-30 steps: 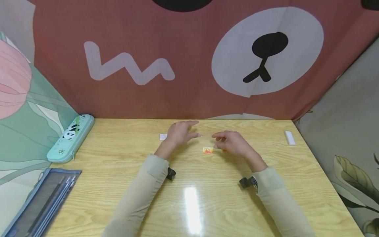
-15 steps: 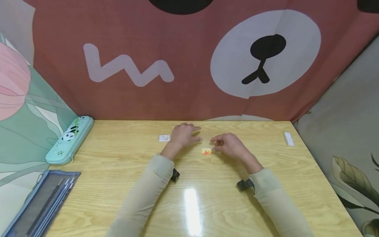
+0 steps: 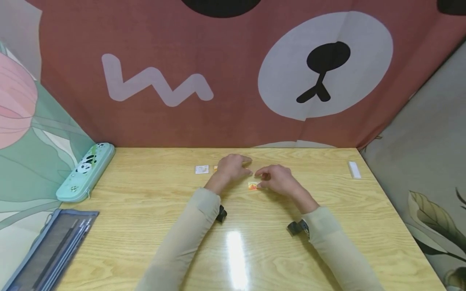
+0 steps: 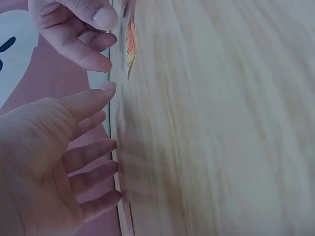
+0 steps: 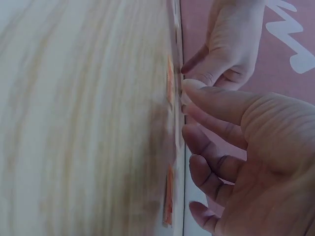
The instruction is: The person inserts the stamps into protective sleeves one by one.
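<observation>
My left hand (image 3: 234,166) is low over the tabletop, with relaxed, parted fingers and nothing seen in its grasp. Facing it is my right hand (image 3: 278,178), its fingers loosely bent. Its thumb is at the right end of a small yellow-and-orange card (image 3: 252,185), covering part of it; contact cannot be told. In the left wrist view this card (image 4: 131,42) appears edge-on below the right hand's fingertips. To the left of my left hand lies a white card (image 3: 202,169). A sliver of an orange piece (image 3: 215,167) shows beside that hand, mostly hidden.
A white block (image 3: 354,170) lies near the table's right edge. On the left are a mint panda pencil case (image 3: 86,171) and a mesh pouch (image 3: 54,246) with pencils. Printed cloth (image 3: 233,121) hangs along the table's back edge.
My left hand has shifted right, uncovering the white card and the orange sliver. My right hand has moved left, so its thumb now overlaps the yellow-and-orange card.
</observation>
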Demonstrator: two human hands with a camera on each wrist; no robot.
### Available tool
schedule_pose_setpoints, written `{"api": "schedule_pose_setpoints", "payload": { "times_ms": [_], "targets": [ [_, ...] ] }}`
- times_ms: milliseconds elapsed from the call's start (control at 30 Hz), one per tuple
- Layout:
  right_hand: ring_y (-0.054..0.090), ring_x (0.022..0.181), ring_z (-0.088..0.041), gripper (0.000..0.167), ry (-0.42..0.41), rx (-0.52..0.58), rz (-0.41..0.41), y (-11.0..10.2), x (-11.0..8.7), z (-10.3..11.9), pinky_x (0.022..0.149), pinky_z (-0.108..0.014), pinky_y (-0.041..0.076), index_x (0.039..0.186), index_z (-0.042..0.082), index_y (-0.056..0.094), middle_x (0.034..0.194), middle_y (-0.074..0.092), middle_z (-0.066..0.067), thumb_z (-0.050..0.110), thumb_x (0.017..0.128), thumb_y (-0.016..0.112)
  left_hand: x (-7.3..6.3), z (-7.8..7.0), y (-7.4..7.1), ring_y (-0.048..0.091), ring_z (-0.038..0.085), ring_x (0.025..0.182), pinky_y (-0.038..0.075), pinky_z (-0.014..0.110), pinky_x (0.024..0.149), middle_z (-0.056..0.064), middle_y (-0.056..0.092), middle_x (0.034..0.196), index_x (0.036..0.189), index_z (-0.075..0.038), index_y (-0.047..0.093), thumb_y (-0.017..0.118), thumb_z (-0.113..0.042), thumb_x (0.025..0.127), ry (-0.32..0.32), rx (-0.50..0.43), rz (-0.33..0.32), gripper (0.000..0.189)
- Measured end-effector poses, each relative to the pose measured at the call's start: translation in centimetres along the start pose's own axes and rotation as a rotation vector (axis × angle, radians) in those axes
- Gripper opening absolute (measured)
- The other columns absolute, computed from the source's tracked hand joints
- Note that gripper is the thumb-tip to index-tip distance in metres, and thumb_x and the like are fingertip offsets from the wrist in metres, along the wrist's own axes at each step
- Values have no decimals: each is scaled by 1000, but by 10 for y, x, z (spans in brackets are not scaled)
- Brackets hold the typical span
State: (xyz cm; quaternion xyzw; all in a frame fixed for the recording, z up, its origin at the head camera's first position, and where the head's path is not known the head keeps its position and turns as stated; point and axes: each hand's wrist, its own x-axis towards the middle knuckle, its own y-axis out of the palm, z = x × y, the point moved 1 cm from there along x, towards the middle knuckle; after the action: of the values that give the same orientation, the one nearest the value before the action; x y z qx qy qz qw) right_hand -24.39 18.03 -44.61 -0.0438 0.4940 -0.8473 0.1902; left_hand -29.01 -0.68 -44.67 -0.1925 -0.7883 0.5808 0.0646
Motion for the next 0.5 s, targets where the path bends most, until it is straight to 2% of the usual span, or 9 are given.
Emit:
{"api": "schedule_pose_setpoints", "payload": {
  "times_ms": [233, 500],
  "targets": [
    [67, 105, -21, 34, 27, -12, -6, 5, 2, 3, 97, -57, 39, 116, 22, 77, 110, 76, 1, 28, 84, 84, 2, 0, 4, 57, 29, 131, 50, 49, 105, -6, 64, 141, 132, -31, 69, 75, -46, 90, -4, -11, -26, 45],
    [66, 104, -20, 25, 39, 18, 33, 7, 1, 5, 104, -60, 35, 111, 21, 77, 107, 75, 3, 23, 86, 82, 3, -3, 6, 58, 28, 126, 49, 49, 105, -4, 66, 136, 127, -31, 72, 73, -43, 92, -8, -8, -31, 37]
  ]
}}
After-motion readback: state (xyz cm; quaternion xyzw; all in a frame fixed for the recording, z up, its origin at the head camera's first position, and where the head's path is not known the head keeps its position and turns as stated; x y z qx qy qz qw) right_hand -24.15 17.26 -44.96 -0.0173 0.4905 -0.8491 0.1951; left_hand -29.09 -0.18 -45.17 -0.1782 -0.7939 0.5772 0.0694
